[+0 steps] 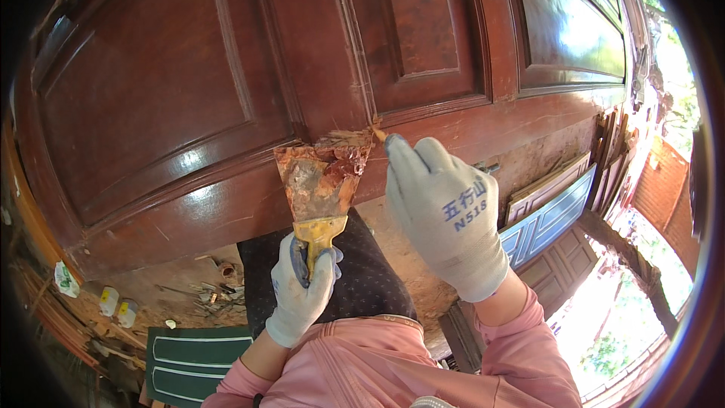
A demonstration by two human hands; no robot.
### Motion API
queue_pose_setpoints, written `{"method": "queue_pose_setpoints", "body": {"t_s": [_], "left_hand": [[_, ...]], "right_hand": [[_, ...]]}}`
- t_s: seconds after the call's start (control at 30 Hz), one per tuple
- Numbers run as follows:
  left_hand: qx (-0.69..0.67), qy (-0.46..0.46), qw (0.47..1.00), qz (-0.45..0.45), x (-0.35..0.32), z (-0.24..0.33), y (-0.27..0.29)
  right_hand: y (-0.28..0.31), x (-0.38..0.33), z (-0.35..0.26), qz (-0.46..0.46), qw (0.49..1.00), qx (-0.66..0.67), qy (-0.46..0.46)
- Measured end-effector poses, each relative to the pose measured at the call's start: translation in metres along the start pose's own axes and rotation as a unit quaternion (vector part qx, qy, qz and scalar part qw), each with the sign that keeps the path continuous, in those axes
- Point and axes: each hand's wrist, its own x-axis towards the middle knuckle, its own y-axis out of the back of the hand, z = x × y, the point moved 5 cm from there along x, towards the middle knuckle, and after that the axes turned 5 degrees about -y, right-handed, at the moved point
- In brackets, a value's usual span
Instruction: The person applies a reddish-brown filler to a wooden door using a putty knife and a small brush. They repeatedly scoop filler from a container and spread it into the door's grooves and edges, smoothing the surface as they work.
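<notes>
Flared scraper (319, 189), smeared, in left hand (298, 296); glossy panelled door (310, 45)

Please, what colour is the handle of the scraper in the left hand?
The scraper handle is yellow; it shows best in the head view.

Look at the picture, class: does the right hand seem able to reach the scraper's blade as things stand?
Probably yes: the right hand is close beside the scraper's blade, with nothing visible between them, though the slim tool it grips may hamper grasping.
</notes>
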Motion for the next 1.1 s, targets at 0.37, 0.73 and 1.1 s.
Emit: {"method": "queue_pose_setpoints", "body": {"t_s": [0.37,0.73,1.1], "left_hand": [[0.020,-0.039,0.999,-0.030,0.018,-0.005,0.014],[-0.009,-0.004,1.000,-0.030,0.017,0.003,0.013],[-0.029,0.022,0.999,-0.037,0.011,0.008,0.010]], "right_hand": [[0.001,-0.005,-0.001,0.019,0.998,-0.029,0.055],[0.005,0.000,0.003,0.018,0.999,-0.030,0.035],[0.006,0.006,0.003,-0.037,0.999,0.037,0.000]]}}
